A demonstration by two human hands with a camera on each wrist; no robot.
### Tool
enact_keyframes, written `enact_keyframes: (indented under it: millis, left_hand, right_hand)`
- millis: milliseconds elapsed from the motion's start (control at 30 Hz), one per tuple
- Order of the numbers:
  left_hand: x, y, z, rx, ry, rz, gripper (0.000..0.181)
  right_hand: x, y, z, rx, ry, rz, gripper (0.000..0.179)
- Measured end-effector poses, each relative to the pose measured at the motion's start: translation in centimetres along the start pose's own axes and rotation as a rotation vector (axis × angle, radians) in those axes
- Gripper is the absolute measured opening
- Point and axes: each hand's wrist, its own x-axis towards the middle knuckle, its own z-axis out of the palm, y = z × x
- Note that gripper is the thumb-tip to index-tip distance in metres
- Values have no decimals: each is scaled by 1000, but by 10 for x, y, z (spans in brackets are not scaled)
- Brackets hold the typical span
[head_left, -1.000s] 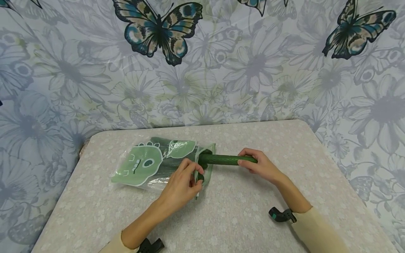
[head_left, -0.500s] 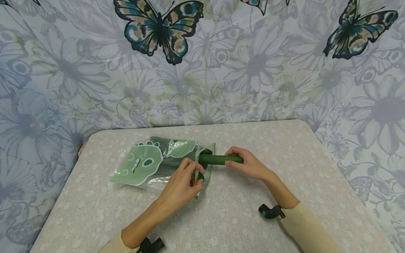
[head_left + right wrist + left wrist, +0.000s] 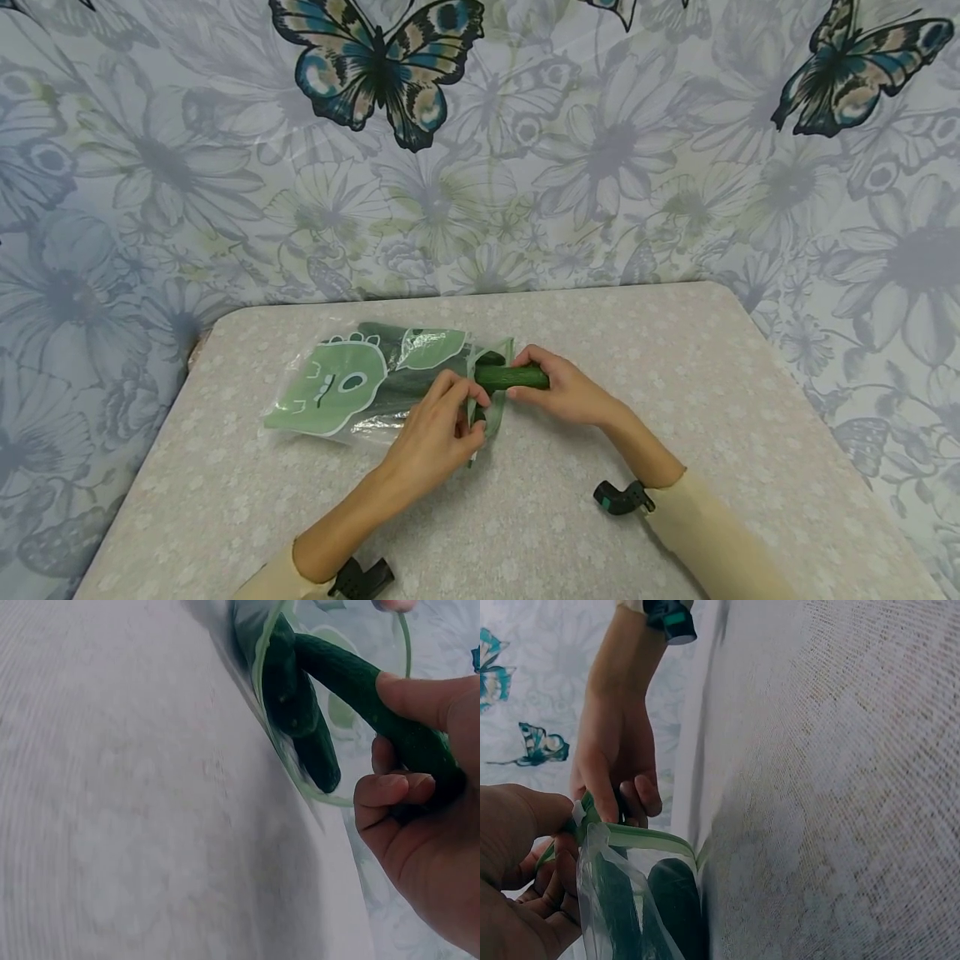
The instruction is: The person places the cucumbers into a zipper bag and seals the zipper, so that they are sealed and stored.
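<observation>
A clear zip bag with a green cartoon print lies on its side, its mouth facing right. My left hand pinches the bag's green-edged rim at the near side of the mouth. In my right hand is a cucumber, gripped near its outer end between thumb and fingers. Its far end is inside the bag, hidden in the head view. The right wrist view shows more cucumbers lying within the mouth, beside the held one. My right fingertips are right at the bag's opening.
The bag rests on a table with a pale floral cloth. Behind the table's back edge stands a wall covering printed with flowers and butterflies. Black cameras are strapped at both wrists.
My right hand has moved left with the cucumber, which has slid deeper into the bag. My left hand has stayed at the rim.
</observation>
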Motion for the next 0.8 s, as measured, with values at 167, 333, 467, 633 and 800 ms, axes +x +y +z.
enact_keyframes:
  millis: [167,333,467,633,800]
  left_hand:
    - [0,1,-1,-2,-2,2,24]
    - [0,0,-1,-12,4,7,25]
    - [0,0,-1,-10,10,12,25]
    - [0,0,-2,-12,14,17,24]
    - [0,1,-3,-6,6,10,24]
  right_hand:
    - [7,-4,9,-17,1,-16,28]
    - [14,-6,21,-1,14,-37,30]
    - [20,-8,31,26,34,-6,31]
    - [24,-10,39,38,95,80,36]
    - [20,-9,36,30,135,115,37]
